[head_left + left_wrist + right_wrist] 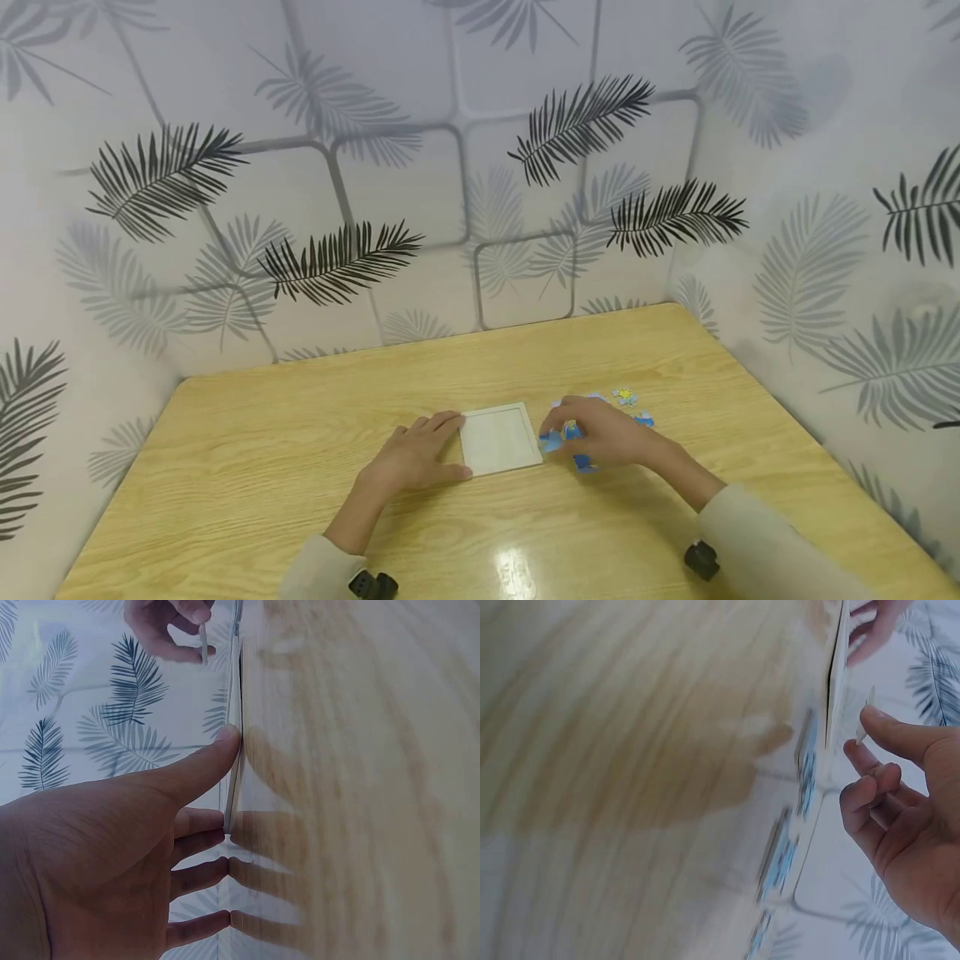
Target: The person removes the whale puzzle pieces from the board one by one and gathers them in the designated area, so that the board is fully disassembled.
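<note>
A shallow white puzzle tray [501,442] lies flat on the table. My left hand [417,455] rests at its left side, thumb touching the near corner and a finger touching the far one. The other left fingertips press on the table, fairly straight, in the left wrist view. My right hand [600,430] is raised just right of the tray. Between its thumb and a finger it pinches a blue puzzle piece [552,442], seen as a thin edge [867,712] in the right wrist view. More blue puzzle pieces [584,462] lie under and around this hand, some hidden by it.
A sunflower-yellow and blue puzzle piece [625,396] and another blue piece [644,420] lie beyond the right hand. The wood-grain table [300,442] meets a leaf-patterned wall [420,283] at the back and right.
</note>
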### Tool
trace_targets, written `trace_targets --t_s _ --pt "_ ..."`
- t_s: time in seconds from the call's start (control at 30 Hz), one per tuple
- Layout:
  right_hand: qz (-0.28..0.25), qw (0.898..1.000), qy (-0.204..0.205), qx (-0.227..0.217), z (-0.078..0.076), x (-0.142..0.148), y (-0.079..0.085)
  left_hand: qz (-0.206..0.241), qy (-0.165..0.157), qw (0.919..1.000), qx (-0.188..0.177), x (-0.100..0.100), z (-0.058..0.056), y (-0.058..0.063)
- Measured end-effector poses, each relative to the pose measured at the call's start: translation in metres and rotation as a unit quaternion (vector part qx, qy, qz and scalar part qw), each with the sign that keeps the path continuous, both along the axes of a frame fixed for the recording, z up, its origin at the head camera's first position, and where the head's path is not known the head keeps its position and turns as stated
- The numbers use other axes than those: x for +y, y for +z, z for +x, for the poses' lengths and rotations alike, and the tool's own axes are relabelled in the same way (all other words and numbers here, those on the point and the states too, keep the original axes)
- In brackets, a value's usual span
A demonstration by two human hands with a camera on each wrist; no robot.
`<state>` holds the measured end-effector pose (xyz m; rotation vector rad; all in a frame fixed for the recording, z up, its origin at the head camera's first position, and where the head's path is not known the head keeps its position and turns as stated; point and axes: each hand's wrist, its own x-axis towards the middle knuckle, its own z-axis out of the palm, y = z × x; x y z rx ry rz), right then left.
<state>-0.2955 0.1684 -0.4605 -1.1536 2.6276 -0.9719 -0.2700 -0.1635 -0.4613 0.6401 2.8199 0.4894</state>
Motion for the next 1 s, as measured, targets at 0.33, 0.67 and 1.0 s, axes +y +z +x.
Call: trace_targets --t_s 0.33,0.67,1.0 --pt "-0.02 0.997 -0.06 0.052 0.008 0.076 0.0 -0.003 -0.002 1.0 -0.001 0.0 0.0 0.001" --pt "-0.011 0.992 -0.072 0.105 0.017 0.122 -0.005 0.001 0.003 1.0 -0.005 0.0 0.001 0.005" --pt "-0.001 0.995 -0.07 0.072 0.019 0.132 -0.008 0.012 -0.002 0.9999 -0.005 0.002 0.002 0.003"
